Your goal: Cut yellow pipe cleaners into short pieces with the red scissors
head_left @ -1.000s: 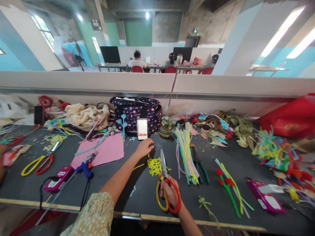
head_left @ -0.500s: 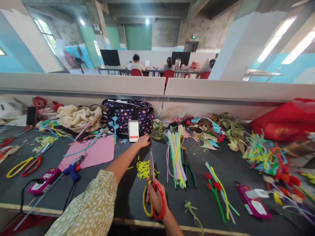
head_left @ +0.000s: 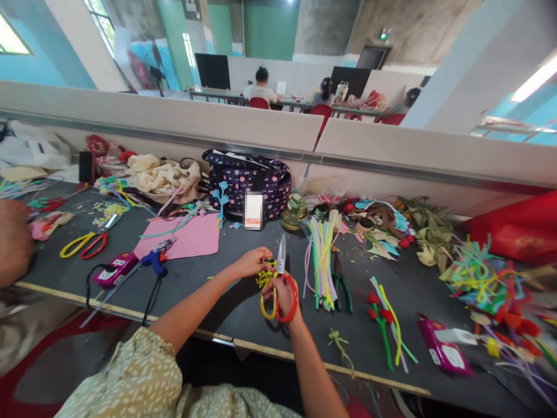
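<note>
Standing blades-up near frame centre, scissors [head_left: 281, 265]: likely stiff, light, best held by the loops, where the right hand's [head_left: 284, 294] fingers grip. Left hand [head_left: 253, 263] over yellow pieces [head_left: 261, 280], probably soft; finger closure unclear.

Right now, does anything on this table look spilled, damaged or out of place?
One thing: the long stick from the blue glue gun appears to overhang the table's front edge, so it might get knocked. Loose yellow bits lie heaped by the left hand, but nothing looks plainly damaged.
</note>
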A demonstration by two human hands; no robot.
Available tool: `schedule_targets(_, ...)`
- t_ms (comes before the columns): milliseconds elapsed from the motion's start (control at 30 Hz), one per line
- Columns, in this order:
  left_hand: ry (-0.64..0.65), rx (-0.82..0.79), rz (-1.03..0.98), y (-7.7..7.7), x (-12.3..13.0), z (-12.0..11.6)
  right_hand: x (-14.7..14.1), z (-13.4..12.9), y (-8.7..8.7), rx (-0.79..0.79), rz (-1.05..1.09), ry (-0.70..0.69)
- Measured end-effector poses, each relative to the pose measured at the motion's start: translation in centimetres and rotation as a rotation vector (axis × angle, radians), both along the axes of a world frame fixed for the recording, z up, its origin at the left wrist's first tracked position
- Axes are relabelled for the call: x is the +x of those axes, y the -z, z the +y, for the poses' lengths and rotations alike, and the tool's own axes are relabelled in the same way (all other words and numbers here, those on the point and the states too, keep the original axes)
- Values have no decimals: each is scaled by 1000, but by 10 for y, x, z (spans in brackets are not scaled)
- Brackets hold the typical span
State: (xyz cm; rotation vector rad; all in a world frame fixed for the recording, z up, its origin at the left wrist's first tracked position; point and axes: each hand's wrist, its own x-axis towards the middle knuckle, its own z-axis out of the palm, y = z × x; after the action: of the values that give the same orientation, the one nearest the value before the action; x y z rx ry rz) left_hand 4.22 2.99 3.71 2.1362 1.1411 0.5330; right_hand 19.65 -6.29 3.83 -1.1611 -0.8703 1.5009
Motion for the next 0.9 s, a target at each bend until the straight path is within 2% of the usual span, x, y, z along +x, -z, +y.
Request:
schedule_targets(100, 3, 31, -56, 2, -12, -20, -3, 10, 2, -70, 48, -22)
schedule_targets(200, -87, 84, -75, 0, -27, -33, -3, 9, 3, -86, 27, -46)
schedule_targets(267, -179, 96, -18, 0, -41, -41, -1, 4, 0, -77, 0, -75)
schedule_targets(367, -267, 120, 108, 3, -62, -53, 5, -6, -6, -9, -169, -174)
schedule_targets(500, -339, 156, 250, 15, -80, -66, 9, -17, -7, -71, -328, -250)
schedule_targets(633, -382, 162, 285, 26, -86, -72, 3, -26, 1, -222, -366, -251)
schedule_targets(733, -393, 153, 273, 29, -88, -71, -5, -33, 5, -310, -335, -329)
schedule_targets(800, -393, 155, 251, 29, -90, -70, -10, -37, 1, -344, -289, -370)
schedule_targets(900, -405, 127, 127, 27, -91, -67, -12, -39, -12, -301, -291, -359)
